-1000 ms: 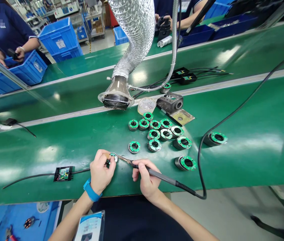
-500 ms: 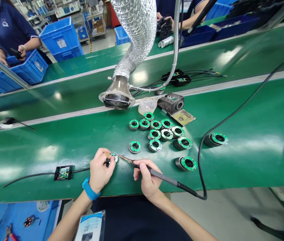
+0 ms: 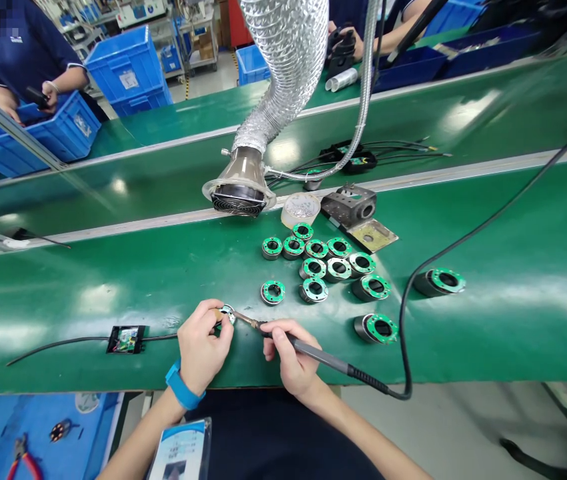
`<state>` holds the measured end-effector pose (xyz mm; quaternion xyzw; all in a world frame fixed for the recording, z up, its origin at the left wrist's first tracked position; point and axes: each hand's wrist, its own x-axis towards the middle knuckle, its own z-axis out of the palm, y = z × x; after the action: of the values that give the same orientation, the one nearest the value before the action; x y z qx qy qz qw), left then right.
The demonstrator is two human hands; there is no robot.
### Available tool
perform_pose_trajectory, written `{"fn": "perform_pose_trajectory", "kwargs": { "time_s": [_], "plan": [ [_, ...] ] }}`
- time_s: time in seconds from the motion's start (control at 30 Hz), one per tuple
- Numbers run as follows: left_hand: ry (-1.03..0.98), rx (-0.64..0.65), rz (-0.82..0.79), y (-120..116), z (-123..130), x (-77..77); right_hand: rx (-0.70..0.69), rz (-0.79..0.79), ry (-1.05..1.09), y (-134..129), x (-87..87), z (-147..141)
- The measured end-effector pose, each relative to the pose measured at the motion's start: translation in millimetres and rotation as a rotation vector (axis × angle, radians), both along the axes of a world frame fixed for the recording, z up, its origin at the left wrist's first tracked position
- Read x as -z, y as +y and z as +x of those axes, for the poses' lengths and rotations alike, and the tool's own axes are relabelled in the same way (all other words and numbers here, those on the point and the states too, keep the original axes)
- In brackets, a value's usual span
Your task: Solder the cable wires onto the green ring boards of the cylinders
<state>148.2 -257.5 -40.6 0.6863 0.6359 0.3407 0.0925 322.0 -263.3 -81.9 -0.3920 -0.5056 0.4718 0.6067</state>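
My left hand (image 3: 204, 347) is closed in a pinch at the end of a black cable (image 3: 160, 338), against a small round part (image 3: 229, 313) with a pale top. The fingers hide most of that part and the cable's end. To the left, the cable joins an open black case (image 3: 126, 340) with a green circuit board inside. Held like a pen in my right hand (image 3: 293, 360), a soldering iron (image 3: 323, 357) points left, its tip at the round part's edge. Several ring-shaped motor parts with green boards (image 3: 313, 290) stand on the bench beyond my hands.
A silver fume duct (image 3: 283, 73) hangs over the bench (image 3: 188, 267). Behind the rings are a tape roll (image 3: 300, 210) and a soldering iron stand (image 3: 353, 205). The iron's cord (image 3: 406, 333) loops at right. Pliers (image 3: 23, 457) lie in a blue bin, lower left. Co-workers are across the bench.
The iron's tip has shifted slightly left, onto the edge of the round part. Both hands keep their holds. The whole view has shifted a little.
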Motion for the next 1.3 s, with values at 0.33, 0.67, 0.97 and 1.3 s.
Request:
{"fn": "perform_pose_trajectory", "kwargs": {
  "time_s": [0.33, 0.67, 0.97, 1.3],
  "plan": [
    [-0.048, -0.027, -0.010, 0.4, 3.1, 0.6, -0.014, -0.089, 0.023, 2.4, -0.2, -3.3],
    [-0.087, -0.036, -0.033, 0.4, 3.5, 0.9, 0.015, -0.194, 0.202, 4.7, -2.2, -6.1],
    [-0.108, -0.032, -0.065, 2.1, 2.2, -0.1, 0.149, -0.079, 0.125, -0.2, 1.7, -2.6],
    [-0.100, -0.031, -0.072, 2.5, 0.1, -1.0, 0.197, 0.006, -0.042, -3.8, 7.2, 1.1]
  ]
}}
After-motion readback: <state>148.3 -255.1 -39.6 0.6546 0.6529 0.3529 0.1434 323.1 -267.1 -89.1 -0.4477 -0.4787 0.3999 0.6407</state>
